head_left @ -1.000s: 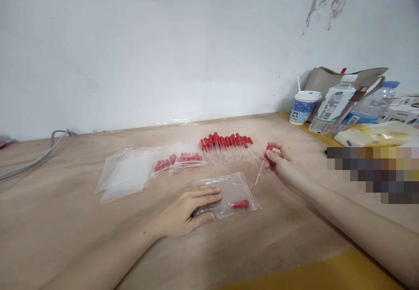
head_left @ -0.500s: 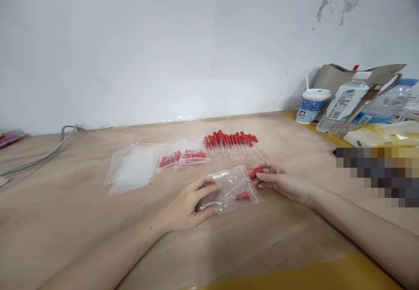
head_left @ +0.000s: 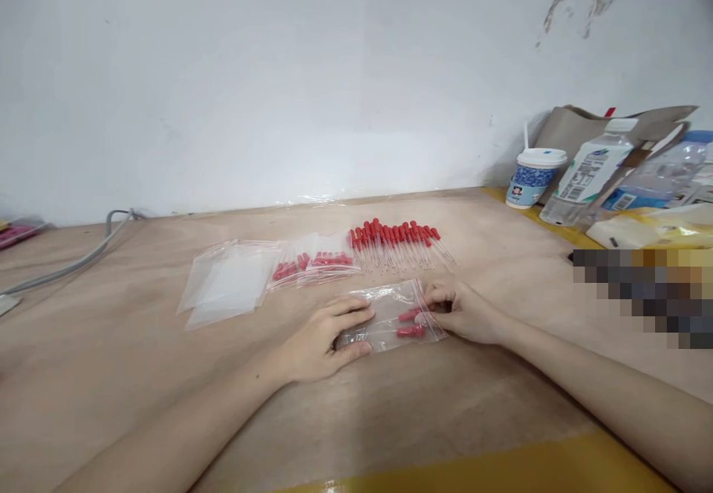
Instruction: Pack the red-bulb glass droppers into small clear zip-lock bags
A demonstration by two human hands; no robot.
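Observation:
A clear zip bag (head_left: 384, 300) with a red seal line lies flat at the middle of the table. Inside it are two droppers, a lower one with a red bulb (head_left: 411, 332) and an upper one (head_left: 408, 315). My left hand (head_left: 328, 333) rests on the bag's left end, thumb and fingers spread. At the bag's right-hand mouth, my right hand (head_left: 454, 311) is closed, its thumb and fingertips at the upper dropper's bulb. Parts of these fingertips are hidden. Behind the bag lie several loose red-bulbed droppers (head_left: 393, 233) in a row.
Flat zip bags (head_left: 228, 285) lie at the left, beside filled bags of droppers (head_left: 331, 259). A paper cup (head_left: 532, 177), a bottle (head_left: 587, 170) and a yellow-white plastic bag (head_left: 657, 227) stand or lie at the right. A grey cable (head_left: 72, 266) crosses the left side.
My right hand has moved left with a dropper into the bag's mouth. Two red bulbs now show inside the bag instead of one. My left hand stays nearly still.

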